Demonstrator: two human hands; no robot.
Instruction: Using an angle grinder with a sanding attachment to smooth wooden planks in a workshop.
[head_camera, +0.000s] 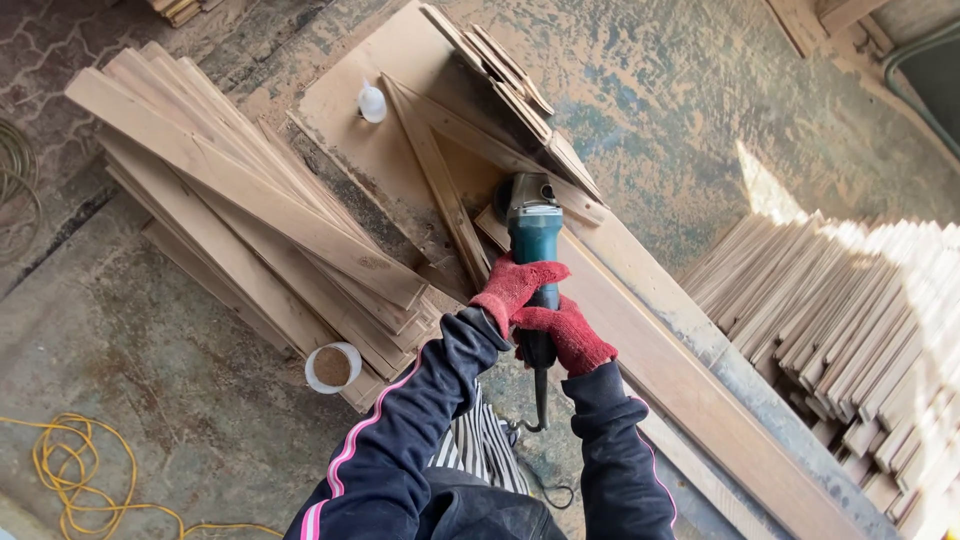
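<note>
Frame centre: left hand (513, 284), right hand (567, 335) both closed round grinder (533, 240) body, disc on plank (690, 390). Looks heavy, rigid; two-handed body grip suits. Board stack (240, 200) left.

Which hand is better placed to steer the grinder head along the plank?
Left, probably. The left hand has its grip higher on the teal angle grinder, nearer the head on the long plank. The right hand holds lower, near the cord end, so it suits steadying the tail.
</note>
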